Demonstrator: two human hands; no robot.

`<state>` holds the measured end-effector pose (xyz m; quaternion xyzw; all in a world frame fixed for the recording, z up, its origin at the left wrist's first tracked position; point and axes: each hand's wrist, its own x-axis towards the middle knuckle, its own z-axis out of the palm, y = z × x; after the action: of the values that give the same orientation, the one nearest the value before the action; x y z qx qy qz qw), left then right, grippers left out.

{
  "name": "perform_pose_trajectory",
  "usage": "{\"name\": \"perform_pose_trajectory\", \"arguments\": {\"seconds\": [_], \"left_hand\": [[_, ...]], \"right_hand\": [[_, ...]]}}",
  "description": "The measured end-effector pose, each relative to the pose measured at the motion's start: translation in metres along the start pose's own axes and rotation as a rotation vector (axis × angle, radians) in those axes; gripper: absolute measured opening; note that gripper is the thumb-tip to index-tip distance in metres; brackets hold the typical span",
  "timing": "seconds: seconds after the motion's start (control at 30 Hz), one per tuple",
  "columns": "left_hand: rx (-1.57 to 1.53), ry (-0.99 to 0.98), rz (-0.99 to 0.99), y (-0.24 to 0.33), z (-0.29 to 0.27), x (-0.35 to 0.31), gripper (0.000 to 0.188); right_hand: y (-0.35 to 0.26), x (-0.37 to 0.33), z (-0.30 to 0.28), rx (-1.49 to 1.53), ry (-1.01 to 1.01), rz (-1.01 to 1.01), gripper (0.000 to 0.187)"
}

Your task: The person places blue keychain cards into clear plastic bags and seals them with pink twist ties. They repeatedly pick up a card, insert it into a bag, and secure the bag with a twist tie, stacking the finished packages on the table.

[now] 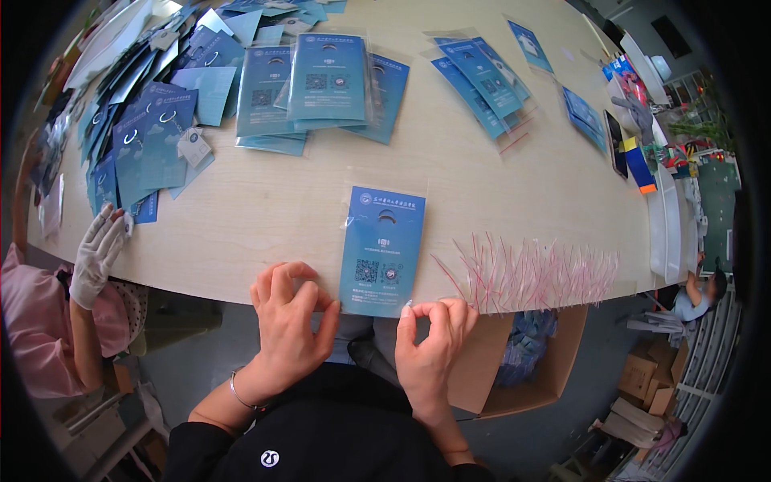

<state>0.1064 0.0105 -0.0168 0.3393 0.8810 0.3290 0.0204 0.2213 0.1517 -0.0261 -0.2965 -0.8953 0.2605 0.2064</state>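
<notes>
A blue printed card (384, 241) in a transparent plastic sleeve lies flat near the table's front edge, with two square codes and a curved slot at its top. My left hand (291, 309) is closed at its lower left corner, thumb and forefinger bent together against the sleeve. At the lower right corner my right hand (434, 337) pinches the sleeve's edge between thumb and forefinger, other fingers curled. To the right of the card, a row of thin transparent strips with red lines (538, 273) lies along the table edge.
Sleeved cards (328, 80) are stacked ahead, with more (482, 80) at the right. A pile of cards with keyrings (157, 132) covers the left, touched by another person's white-gloved hand (98, 257). A cardboard box (554, 373) of blue packets stands below the edge; a phone (616, 145) lies right.
</notes>
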Motion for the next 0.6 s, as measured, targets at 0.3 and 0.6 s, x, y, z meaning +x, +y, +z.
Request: {"name": "perform_pose_trajectory", "arguments": {"seconds": [0.3,0.6], "left_hand": [[0.129,-0.249,0.682,-0.012,0.023,0.002,0.047],[0.305,-0.064,0.693,-0.011,0.040,-0.012,0.048]], "right_hand": [[0.005,-0.006,0.009,0.107,0.062,0.027,0.017],[0.005,0.002,-0.011,0.112,-0.002,-0.060,0.008]]}}
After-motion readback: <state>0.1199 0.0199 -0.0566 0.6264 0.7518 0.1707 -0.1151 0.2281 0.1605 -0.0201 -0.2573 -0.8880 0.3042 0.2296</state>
